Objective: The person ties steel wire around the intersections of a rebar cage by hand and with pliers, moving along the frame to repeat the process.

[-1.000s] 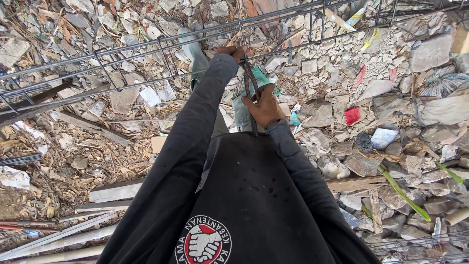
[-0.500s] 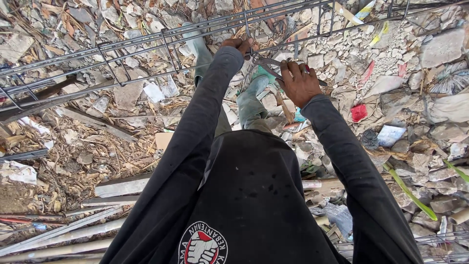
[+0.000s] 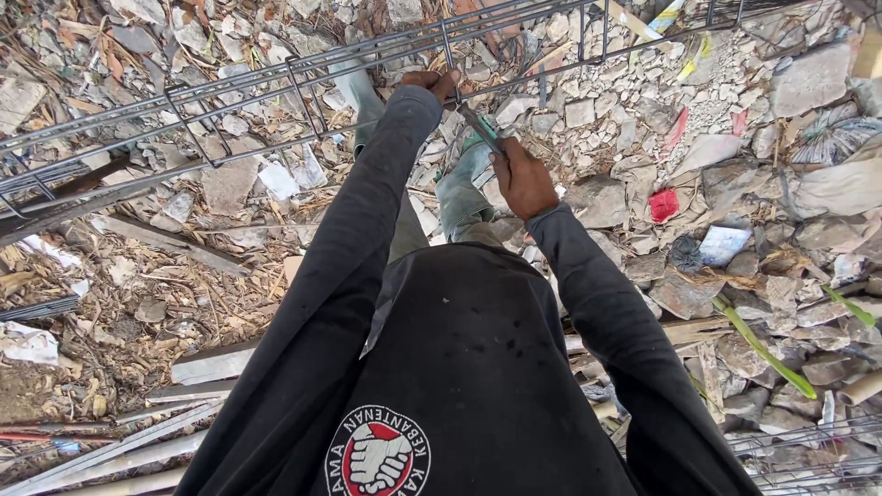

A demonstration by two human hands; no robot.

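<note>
A long cage of grey steel bars with square stirrups runs across the top of the view above rubble. My left hand grips a bar of the cage where a stirrup crosses it. My right hand is closed on the handles of metal pincers, whose head points up at the same crossing, right beside my left fingers. Both arms are in black sleeves. My legs in pale green trousers and boots stand below the cage.
Broken stones and concrete chunks, dry leaves and paper scraps cover the ground. A red scrap and green stalks lie at right. Planks and metal strips lie at lower left. More bars show at the bottom right corner.
My right hand swung the pincers from pointing down, out to the right, then back toward the crossing at an angle. My left hand stayed on the bar.
</note>
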